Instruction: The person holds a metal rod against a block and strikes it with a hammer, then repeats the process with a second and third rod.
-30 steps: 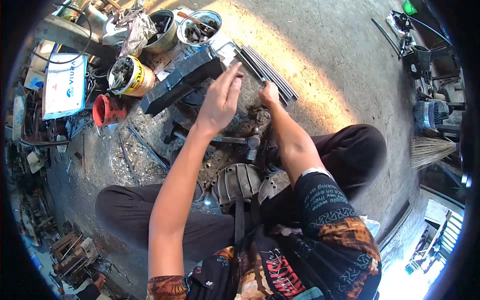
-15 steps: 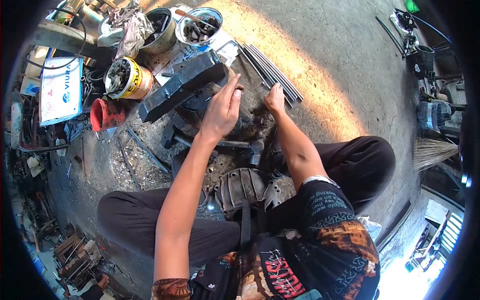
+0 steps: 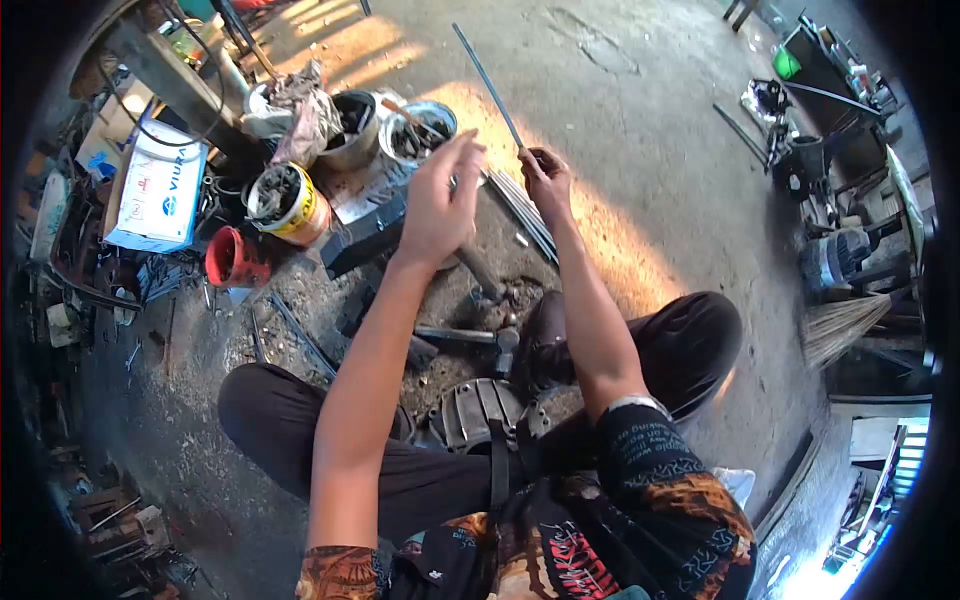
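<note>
A thin metal rod is gripped near its lower end by my right hand and points up and away to the left. My left hand is raised over the dark anvil-like block, its fingers extended and nothing visible in it. Just left of my right forearm, several more metal rods lie side by side on the floor. Below my hands a hammer rests near a ribbed metal casting between my legs.
At the upper left are a yellow-labelled bucket, a red bucket, a bucket of metal pieces and a white box. A straw broom is at the right.
My right hand has lifted one rod off the floor bundle and raised it. My left hand stays raised above the block. The view has shifted, showing more floor ahead.
</note>
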Demonstrator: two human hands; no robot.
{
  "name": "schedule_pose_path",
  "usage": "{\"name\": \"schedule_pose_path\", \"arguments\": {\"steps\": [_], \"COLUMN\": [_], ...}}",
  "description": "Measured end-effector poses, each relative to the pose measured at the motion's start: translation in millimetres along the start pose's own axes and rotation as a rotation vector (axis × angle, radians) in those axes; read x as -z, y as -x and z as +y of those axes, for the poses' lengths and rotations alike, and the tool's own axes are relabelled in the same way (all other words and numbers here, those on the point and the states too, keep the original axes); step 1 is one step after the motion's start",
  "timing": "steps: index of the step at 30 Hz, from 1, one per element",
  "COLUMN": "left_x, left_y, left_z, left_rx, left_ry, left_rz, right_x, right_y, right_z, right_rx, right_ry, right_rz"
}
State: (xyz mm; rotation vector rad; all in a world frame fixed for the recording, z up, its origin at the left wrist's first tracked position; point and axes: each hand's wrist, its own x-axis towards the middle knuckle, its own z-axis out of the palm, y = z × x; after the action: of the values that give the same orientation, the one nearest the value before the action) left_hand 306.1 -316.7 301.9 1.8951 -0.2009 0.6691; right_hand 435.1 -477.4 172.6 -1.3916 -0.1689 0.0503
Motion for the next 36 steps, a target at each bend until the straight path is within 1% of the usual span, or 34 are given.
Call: {"name": "schedule_pose_path", "arguments": {"steps": [1,2,4,6,7,8,10,12,13,14,15,16,17,18,20,21,22,24,25,27,30,32,33,34,35,36], "left_x": [9.3,21.3,49.1,78.7,93.8,108.1,126.0,141.7,148.1,153.8,158.7,161.0,162.1,163.2,164.4,163.6,164.2,168.5,170.7,174.6,181.4,187.2,187.3,190.2,196.5,204.0], "left_y": [-11.9,-23.7,-48.8,-73.0,-77.4,-81.3,-79.4,-73.7,-70.1,-65.6,-60.8,-55.9,-51.4,-48.1,-44.2,-42.6,-41.4,-39.0,-38.2,-37.3,-33.6,-32.8,-31.3,-31.6,-32.7,-29.6], "left_z": [8.1,14.2,16.2,32.3,45.2,44.7,58.3,66.0,70.2,73.9,72.1,70.3,68.5,67.8,67.1,67.9,68.2,67.7,68.2,68.5,64.1,56.8,63.7,54.8,39.3,38.5], "left_rx": [0.031,0.062,0.068,0.194,0.234,0.213,0.194,0.168,0.181,0.195,0.136,0.124,0.141,0.158,0.172,0.165,0.159,0.187,0.200,0.217,0.214,0.194,0.283,0.289,0.032,-0.205], "left_ry": [0.040,0.078,0.235,0.621,0.786,0.972,1.154,1.177,1.214,1.254,1.255,1.255,1.258,1.260,1.247,1.190,1.131,1.168,1.193,1.220,1.187,1.103,1.218,1.217,0.700,0.219], "left_rz": [0.083,0.166,0.298,0.342,0.263,0.192,0.144,0.122,0.139,0.157,0.135,0.154,0.151,0.144,0.125,0.116,0.104,0.098,0.092,0.083,0.119,0.125,0.341,0.341,0.661,0.756], "right_x": [-14.5,-23.1,-41.5,-58.0,-68.0,-77.5,-95.8,-100.4,-106.7,-112.5,-117.5,-121.6,-127.2,-131.0,-136.4,-136.0,-137.2,-141.0,-146.6,-152.6,-157.8,-158.7,-157.6,-159.8,-157.2,-152.4], "right_y": [8.3,13.0,31.6,57.5,68.9,78.0,90.4,90.6,96.1,99.9,103.0,104.3,103.9,103.4,102.7,101.3,100.4,100.3,102.0,103.5,104.1,101.1,98.5,101.3,95.9,86.7], "right_z": [-34.3,-58.0,-96.6,-123.5,-130.7,-129.6,-123.4,-106.4,-103.5,-100.8,-98.6,-95.9,-90.8,-86.9,-79.2,-76.1,-72.0,-64.9,-60.2,-56.4,-55.6,-55.6,-56.5,-74.7,-83.8,-91.7], "right_rx": [-0.006,0.029,0.042,-0.029,-0.047,-0.031,-0.073,-0.083,-0.138,-0.138,-0.161,-0.185,-0.138,-0.139,-0.204,-0.256,-0.255,-0.309,-0.288,-0.273,-0.278,-0.249,-0.226,-0.173,-0.139,-0.105], "right_ry": [-0.105,-0.140,-0.114,-0.097,-0.118,-0.155,-0.229,-0.161,-0.151,-0.142,-0.158,-0.172,-0.161,-0.155,-0.310,-0.323,-0.325,-0.354,-0.407,-0.399,-0.381,-0.340,-0.266,-0.141,-0.036,0.070], "right_rz": [-0.032,-0.097,-0.156,-0.240,-0.285,-0.333,-0.407,-0.590,-0.590,-0.613,-0.618,-0.619,-0.643,-0.655,-0.695,-0.698,-0.702,-0.761,-0.767,-0.763,-0.758,-0.764,-0.710,-0.627,-0.603,-0.574]}}
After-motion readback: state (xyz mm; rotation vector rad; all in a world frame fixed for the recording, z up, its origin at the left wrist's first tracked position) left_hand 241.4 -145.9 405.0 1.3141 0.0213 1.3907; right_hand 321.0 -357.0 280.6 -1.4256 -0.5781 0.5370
